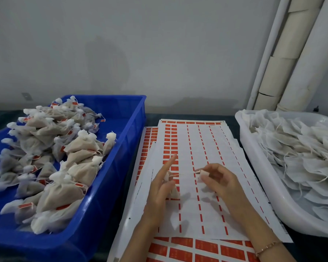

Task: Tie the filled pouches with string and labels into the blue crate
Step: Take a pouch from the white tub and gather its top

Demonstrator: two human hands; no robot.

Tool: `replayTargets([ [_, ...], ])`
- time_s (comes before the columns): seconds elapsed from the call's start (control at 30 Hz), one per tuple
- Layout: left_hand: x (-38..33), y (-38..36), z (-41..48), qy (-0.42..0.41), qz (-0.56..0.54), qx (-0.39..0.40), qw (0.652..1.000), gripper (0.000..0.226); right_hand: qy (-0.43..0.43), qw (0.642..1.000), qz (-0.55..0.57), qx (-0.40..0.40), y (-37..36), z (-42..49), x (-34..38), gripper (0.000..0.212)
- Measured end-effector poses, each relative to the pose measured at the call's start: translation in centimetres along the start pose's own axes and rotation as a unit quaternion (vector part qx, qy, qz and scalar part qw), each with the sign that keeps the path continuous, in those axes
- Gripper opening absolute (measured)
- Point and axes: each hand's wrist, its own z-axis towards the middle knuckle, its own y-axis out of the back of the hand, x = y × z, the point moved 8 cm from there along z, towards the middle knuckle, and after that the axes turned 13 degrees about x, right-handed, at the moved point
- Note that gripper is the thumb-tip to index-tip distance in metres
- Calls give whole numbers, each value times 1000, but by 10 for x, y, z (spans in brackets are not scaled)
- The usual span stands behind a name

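Dark table point(231, 115), blue crate point(121, 148) left, label sheets point(206, 148) centre, white tub point(263, 176) right

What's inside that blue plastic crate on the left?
The blue plastic crate holds a heap of tied, filled white mesh pouches with small orange-red labels. Bare blue floor shows at its far right; whatever lies under the heap is covered.

Tied pouches point(78, 148) in blue crate point(135, 120)

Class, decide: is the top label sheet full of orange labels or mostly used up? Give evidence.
Mostly used up: the top label sheet shows bare white columns; orange labels remain mainly at its left.
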Motion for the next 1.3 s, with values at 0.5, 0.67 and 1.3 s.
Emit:
replayTargets([
  [0.5, 12, -1, 1, 26, 19, -1, 999, 37, -7, 993, -51, 109, -26, 0, -1, 29],
  [0.67, 10, 0, -3, 18, 35, -9, 999, 37, 6, 981, -142, 134, -42, -4, -3, 20],
  [1.3, 11, 0, -3, -6, 45, -14, 999, 22, 22, 996, -33, 81, -29, -4, 7, 30],
])
